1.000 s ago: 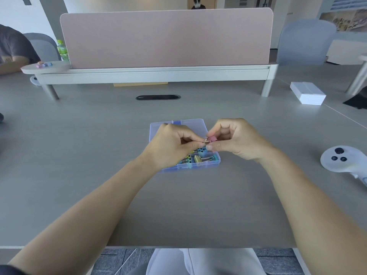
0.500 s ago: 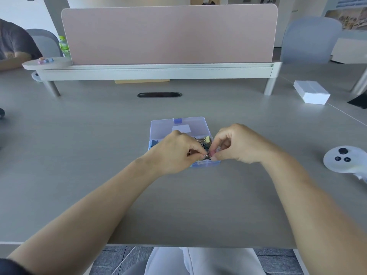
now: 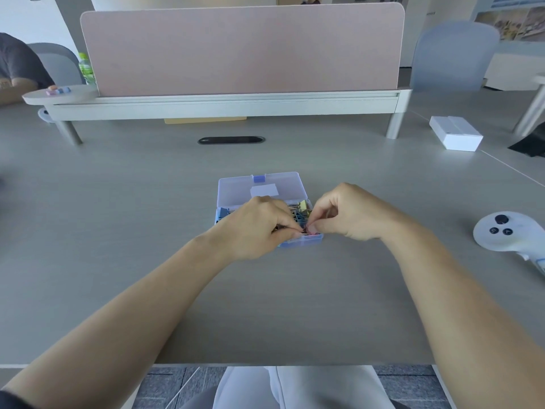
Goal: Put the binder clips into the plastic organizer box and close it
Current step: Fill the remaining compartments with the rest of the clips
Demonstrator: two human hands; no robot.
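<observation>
A wide grey table (image 3: 118, 231) with a faint wood grain fills most of the frame; its near edge runs across the bottom, and below it show grey floor tiles (image 3: 165, 385) and the person's light trousers (image 3: 280, 388). At the centre of the frame sits the plastic organizer box (image 3: 300, 240), clear with blue trim; its lid (image 3: 259, 187) is open and lies back on the table toward the top of the frame. Binder clips (image 3: 302, 209), blue and gold among them, lie heaped in the base.

The left hand (image 3: 256, 225) and the right hand (image 3: 351, 215) meet over the box's lower right corner; each grip is pinched together on a small pink binder clip (image 3: 309, 230), thumb against fingertips, and the clip is mostly hidden between them, just above the box's rim.

Across the upper frame a pink partition screen (image 3: 241, 48) stands on a pale rail with metal legs; a dark oval cable slot (image 3: 231, 140) lies in the table just below it. At the upper left a round shelf (image 3: 59, 94) carries small pink and blue items; a green bottle (image 3: 86, 67) stands behind it, and a seated person's arm (image 3: 17, 66) shows at the edge. At the upper right are a blue-grey chair (image 3: 451, 54) and a white carton (image 3: 455, 132); at the right edge lies a white controller (image 3: 507, 231) with dark buttons.
</observation>
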